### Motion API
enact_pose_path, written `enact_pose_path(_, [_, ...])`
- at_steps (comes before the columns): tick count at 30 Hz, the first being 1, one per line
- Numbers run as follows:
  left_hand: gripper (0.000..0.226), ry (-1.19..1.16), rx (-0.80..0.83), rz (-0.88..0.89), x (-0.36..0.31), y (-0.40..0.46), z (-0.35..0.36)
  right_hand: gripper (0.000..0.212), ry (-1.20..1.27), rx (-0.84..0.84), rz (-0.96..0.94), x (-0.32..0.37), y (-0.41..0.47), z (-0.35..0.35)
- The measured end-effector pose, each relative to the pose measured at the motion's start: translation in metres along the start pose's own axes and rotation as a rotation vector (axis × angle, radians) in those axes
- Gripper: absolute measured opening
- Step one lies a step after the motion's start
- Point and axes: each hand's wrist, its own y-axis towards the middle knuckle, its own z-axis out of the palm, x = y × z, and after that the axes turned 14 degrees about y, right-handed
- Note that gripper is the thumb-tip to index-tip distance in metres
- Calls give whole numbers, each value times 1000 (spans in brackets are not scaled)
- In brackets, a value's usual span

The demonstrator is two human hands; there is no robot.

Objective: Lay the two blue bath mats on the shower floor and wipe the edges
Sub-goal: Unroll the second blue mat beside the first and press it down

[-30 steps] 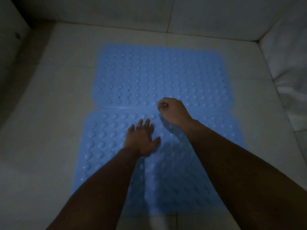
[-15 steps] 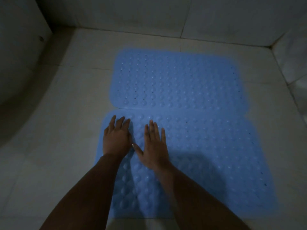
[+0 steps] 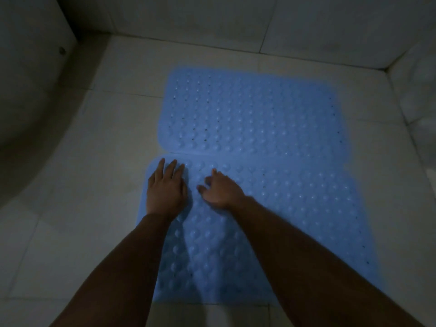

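Two light blue rubber bath mats with a raised bubble texture lie flat on the pale tiled shower floor (image 3: 99, 161), one behind the other. The far blue mat (image 3: 254, 114) fills the upper middle of the frame, its far edge near the base of the back wall. The near blue mat (image 3: 295, 220) runs from the centre down to the bottom of the frame and sits slightly further left and right than the far one. Their long edges meet along a seam just above the hands; whether they overlap there or only touch is hard to make out in the dim light.

Both bare forearms reach in from the bottom of the frame. The left hand (image 3: 166, 191) rests palm down on the far left corner of the near mat, fingers straight and close together, tips just short of the seam. The right hand (image 3: 221, 191) is just beside it, to its right, also on the near mat, with its fingers partly bent and the thumb pointing toward the left hand; it appears blurred, and it pinches nothing that I can see.

A curved pale wall or fixture (image 3: 30, 102) rises at the upper left, with a small round dark fitting (image 3: 62, 50) on it. Tiled walls (image 3: 212, 22) close off the top and upper right of the frame.
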Motion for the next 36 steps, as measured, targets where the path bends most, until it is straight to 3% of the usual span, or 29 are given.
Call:
enact_pose_path(3, [66,-45,27,106,-20,-6,4,31,134,-137,-32,3,13,-45])
enact_pose_path(7, [84,62,182,218,-46,-18,31,27,212,-308,-111,-14,16,-63])
enact_pose_path(13, [91,173,77,200,-52,-25,47,19,282,-413,-305,-45,26,-53])
enact_pose_path(19, [98,169,113,203,-51,-25,44,18,308,-528,-354,-65,20,-34])
enact_pose_path(22, [97,86,227,226,-48,-19,38,17,288,-488,-274,-71,8,-28])
enact_pose_path(25, [83,-164,398,157,-31,1,6,20,228,-408,-206,-53,-1,-37])
enact_pose_path(27, [63,-266,293,4,-8,12,-16,24,195,-344,-151,-27,0,-40])
enact_pose_path(30, [38,-219,79,-109,28,9,-33,30,138,-284,-150,20,1,-17])
enact_pose_path(36, [44,-142,-40,-175,74,-8,-21,65,-163,-147,-163,57,5,93])
